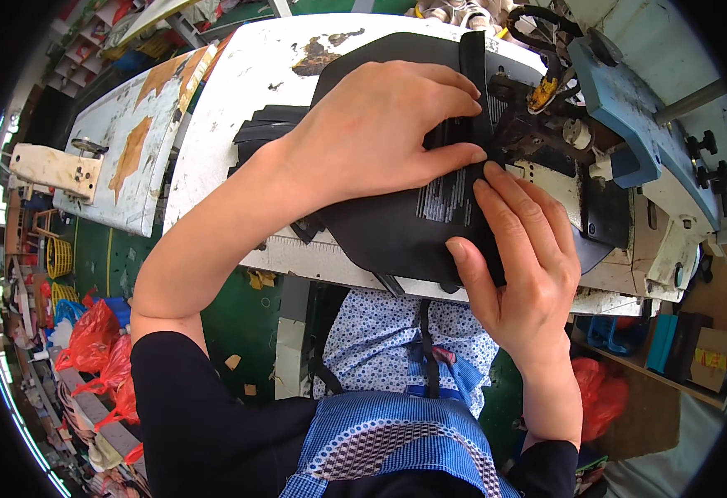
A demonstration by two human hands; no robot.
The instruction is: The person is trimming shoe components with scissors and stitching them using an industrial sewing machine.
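A black sheet piece [372, 232], leather-like with rounded corners, lies on the white worktop under both hands. Pale parallel lines mark its middle, and a narrow black strip [473, 54] runs along its upper right part. My left hand [388, 124] rests on the sheet, thumb and fingers apart, fingertips against the strip. Lower and to the right, my right hand [529, 249] lies with fingers stretched over the sheet's right side, its thumb spread. Fingertips of both hands come close together beside the sewing machine's dark needle and foot parts [529, 120]. The needle's tip is not distinguishable.
The machine's blue-grey arm [629, 108] stands at the right. Stacked black pieces [268, 124] lie left of the sheet on the worn white worktop [230, 83]. Another machine table [131, 141] is farther left. Red plastic bags [102, 344] sit at the lower left.
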